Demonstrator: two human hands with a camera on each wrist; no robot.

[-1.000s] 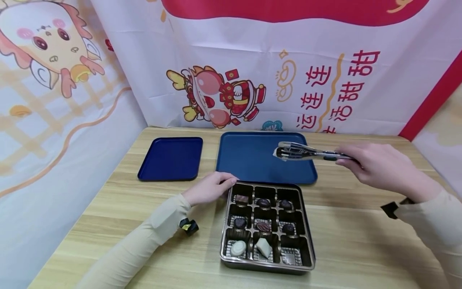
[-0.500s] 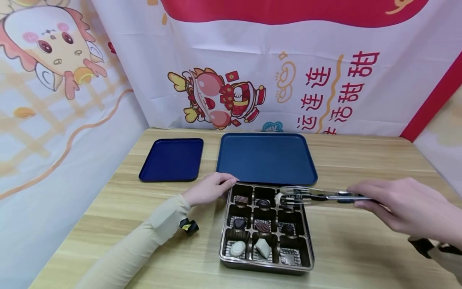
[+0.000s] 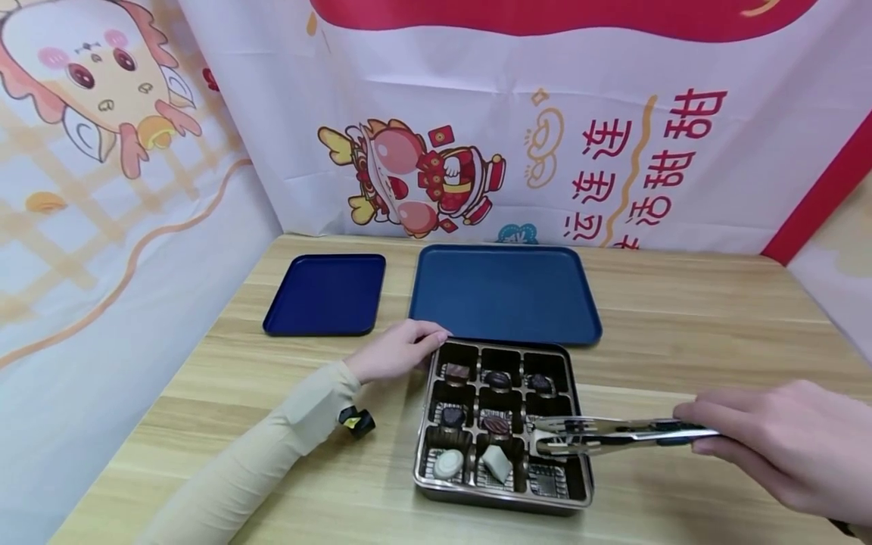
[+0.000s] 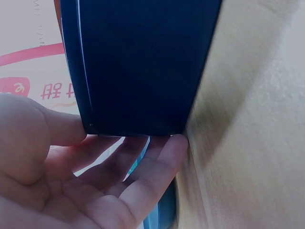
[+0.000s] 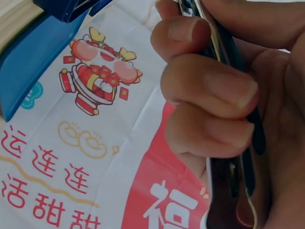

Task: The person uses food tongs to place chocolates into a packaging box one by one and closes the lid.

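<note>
A dark chocolate box [image 3: 504, 492] with several compartments stands on the table, holding dark chocolates and two white ones in its near row. My left hand [image 3: 398, 351] grips its far left corner; in the left wrist view the fingers reach round the end of the box's dark wall [image 4: 138, 67]. My right hand [image 3: 783, 446] holds metal tongs [image 3: 633, 433] from the right side. Their tips are over the box's right column, around a whitish piece [image 3: 538, 437], partly hidden by the prongs. Below them, the near right compartment [image 3: 548, 481] shows only its ridged liner.
Behind the box lies a large blue tray [image 3: 504, 291], almost touching it. A smaller navy tray [image 3: 327, 295] sits to its left. A printed cloth [image 3: 436, 68] hangs along the table's back edge. Wooden tabletop [image 3: 654, 318] extends to the right.
My right hand has brought the tongs and whitish piece from above the large tray, over the box's far right compartment, toward its near right one. The left hand stays at the corner.
</note>
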